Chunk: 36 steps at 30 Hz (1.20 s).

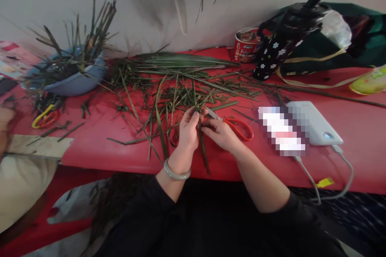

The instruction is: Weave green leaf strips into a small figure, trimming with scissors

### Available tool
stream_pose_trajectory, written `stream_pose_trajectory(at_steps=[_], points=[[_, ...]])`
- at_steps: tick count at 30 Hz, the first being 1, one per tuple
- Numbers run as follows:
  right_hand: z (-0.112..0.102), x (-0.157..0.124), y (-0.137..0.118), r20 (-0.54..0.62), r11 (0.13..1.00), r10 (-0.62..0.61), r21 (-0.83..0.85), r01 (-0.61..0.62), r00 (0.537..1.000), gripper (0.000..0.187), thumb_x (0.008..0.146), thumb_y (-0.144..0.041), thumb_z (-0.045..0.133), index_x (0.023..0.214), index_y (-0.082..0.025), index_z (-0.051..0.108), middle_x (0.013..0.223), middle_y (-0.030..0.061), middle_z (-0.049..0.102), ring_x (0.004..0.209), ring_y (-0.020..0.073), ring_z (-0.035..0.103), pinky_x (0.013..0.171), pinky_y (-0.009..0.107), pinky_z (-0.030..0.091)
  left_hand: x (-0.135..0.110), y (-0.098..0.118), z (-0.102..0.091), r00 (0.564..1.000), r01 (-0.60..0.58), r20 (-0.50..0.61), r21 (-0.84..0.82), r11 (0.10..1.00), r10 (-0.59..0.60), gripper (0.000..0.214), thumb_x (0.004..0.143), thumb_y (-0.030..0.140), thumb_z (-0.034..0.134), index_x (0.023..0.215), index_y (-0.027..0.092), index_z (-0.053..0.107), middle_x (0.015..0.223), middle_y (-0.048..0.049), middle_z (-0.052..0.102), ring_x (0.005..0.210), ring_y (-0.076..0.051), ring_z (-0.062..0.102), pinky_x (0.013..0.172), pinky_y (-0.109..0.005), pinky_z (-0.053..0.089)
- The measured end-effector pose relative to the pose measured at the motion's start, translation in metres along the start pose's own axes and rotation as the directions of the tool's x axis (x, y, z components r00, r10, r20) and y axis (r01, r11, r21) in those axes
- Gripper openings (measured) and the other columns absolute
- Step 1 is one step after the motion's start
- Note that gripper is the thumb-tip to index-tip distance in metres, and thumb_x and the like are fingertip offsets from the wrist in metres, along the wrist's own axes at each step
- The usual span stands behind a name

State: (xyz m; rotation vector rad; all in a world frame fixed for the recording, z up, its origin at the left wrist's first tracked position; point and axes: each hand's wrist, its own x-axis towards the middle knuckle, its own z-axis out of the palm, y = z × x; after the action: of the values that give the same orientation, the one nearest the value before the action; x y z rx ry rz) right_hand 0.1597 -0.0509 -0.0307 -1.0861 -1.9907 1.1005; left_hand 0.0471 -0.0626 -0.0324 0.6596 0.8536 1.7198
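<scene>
Currently the leaf strip [204,153] is pinched tight by left hand [188,130] and right hand [221,133], long axis aimed at the near edge of the table [90,152]; scissors [239,126] are laid just beside.

My place is a makeshift craft workshop: long red table [90,148] strewn with green leaf strips [181,62], blue plastic basin [75,84] far left.

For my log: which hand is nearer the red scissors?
Right. The right hand lies just beside the red scissors; the left hand is farther away. Both pinch a leaf strip.
</scene>
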Motion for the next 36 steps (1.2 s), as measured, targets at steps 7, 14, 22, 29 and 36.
stream_pose_trajectory(at_steps=[7,14,22,29,36], points=[[0.0035,0.0007,0.0035,-0.011,0.998,0.04,0.046,-0.039,0.999,0.026,0.076,-0.035,0.049,0.092,-0.017,0.059,0.073,0.0016,0.06,0.062,0.0131,0.053,0.06,0.027,0.042,-0.0025,0.0019,0.001,0.998,0.035,0.056,0.002,0.999,-0.035,0.024,0.071,0.027,0.06,0.094,0.02,0.057,0.085,-0.0025,0.065,0.085,-0.015,0.061,0.082,-0.032,0.043],[0.0002,0.0005,0.0019,-0.093,0.993,0.05,0.112,-0.04,0.994,0.018,0.075,-0.03,0.047,0.073,-0.016,0.057,0.061,-0.0012,0.052,0.055,0.0105,0.046,0.054,0.023,0.039,-0.0044,0.0018,0.003,0.996,0.072,0.043,0.077,0.994,-0.076,0.025,0.068,0.028,0.062,0.091,0.019,0.06,0.088,-0.003,0.065,0.087,-0.015,0.06,0.083,-0.031,0.043],[-0.0013,0.0012,0.0022,-0.172,0.973,0.072,0.227,-0.031,0.982,0.018,0.075,-0.031,0.048,0.074,-0.016,0.057,0.059,-0.0025,0.049,0.053,0.0086,0.041,0.05,0.021,0.035,-0.0036,-0.0021,-0.0007,0.993,0.102,0.045,0.158,0.982,-0.111,0.011,0.065,0.023,0.064,0.075,0.017,0.066,0.078,-0.0013,0.067,0.079,-0.012,0.06,0.08,-0.028,0.043],[-0.0026,0.0012,-0.0008,-0.07,0.961,0.056,0.275,-0.034,0.996,0.018,0.074,-0.031,0.048,0.065,-0.016,0.053,0.056,-0.004,0.042,0.051,0.0072,0.036,0.049,0.02,0.032,-0.0025,-0.0022,0.0001,0.989,0.133,0.06,0.041,0.99,-0.135,0.011,0.067,0.026,0.063,0.072,0.016,0.066,0.075,-0.0024,0.068,0.081,-0.015,0.062,0.083,-0.031,0.044],[-0.0011,0.0022,0.0025,-0.06,0.948,0.045,0.318,-0.023,0.997,0.03,0.078,-0.042,0.044,0.067,-0.016,0.054,0.059,-0.0032,0.042,0.054,0.0081,0.037,0.052,0.022,0.033,-0.0012,-0.0021,-0.0006,0.991,0.13,0.037,0.045,0.991,-0.131,0.013,0.064,0.027,0.065,0.072,0.016,0.064,0.076,-0.0032,0.067,0.081,-0.015,0.062,0.083,-0.032,0.044]])
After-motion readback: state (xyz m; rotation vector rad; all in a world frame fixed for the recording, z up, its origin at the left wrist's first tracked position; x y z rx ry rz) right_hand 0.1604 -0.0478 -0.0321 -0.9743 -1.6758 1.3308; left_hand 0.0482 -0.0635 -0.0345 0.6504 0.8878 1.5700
